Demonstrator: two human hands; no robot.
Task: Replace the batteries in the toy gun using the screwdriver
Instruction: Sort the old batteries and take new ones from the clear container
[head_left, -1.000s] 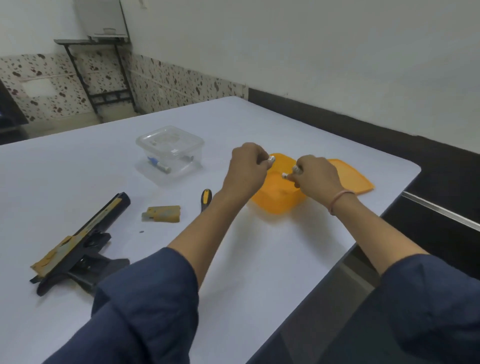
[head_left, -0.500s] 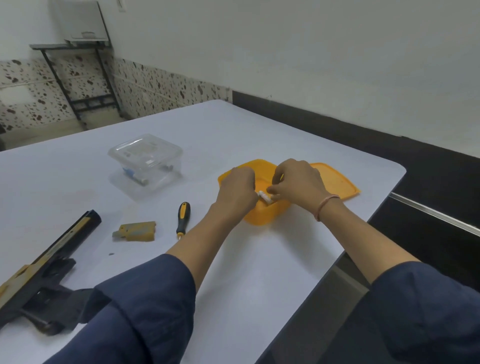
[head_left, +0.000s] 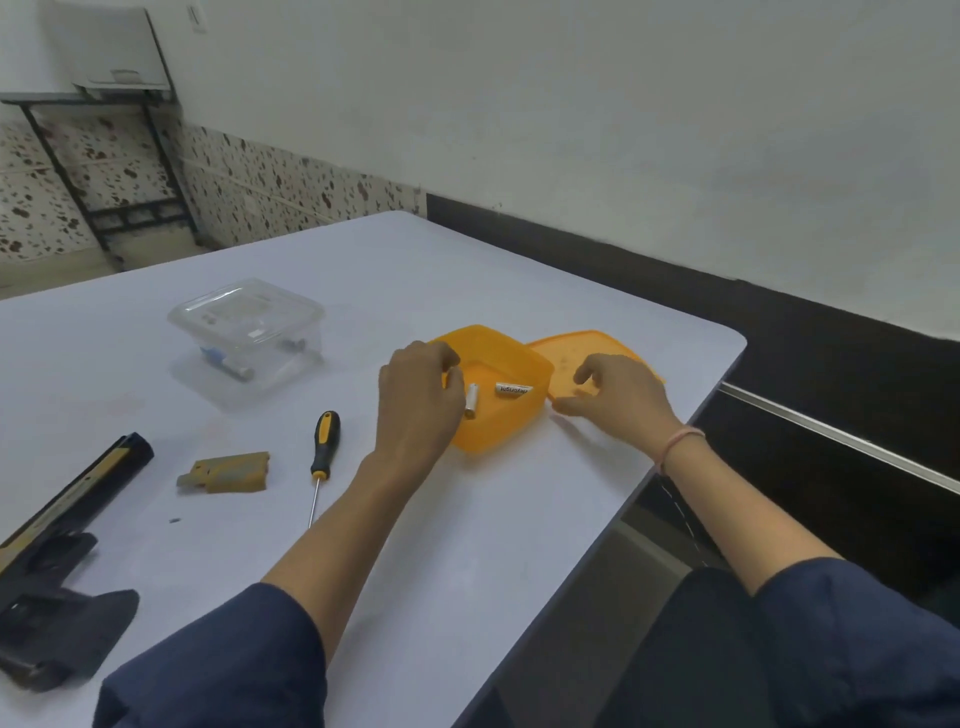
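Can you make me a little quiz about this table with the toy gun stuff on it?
1. How many batteries lie loose in the open orange box?
2. True or false: the screwdriver is in the left hand.
3. Which is closed with its lid on: A) the clear box, B) the orange box?

Key: 1. Two. 2. False, it lies on the table; both the left hand and the right hand are empty. 3. A.

Translucent orange plastic box (head_left: 511, 415); smooth matt table (head_left: 467, 545).
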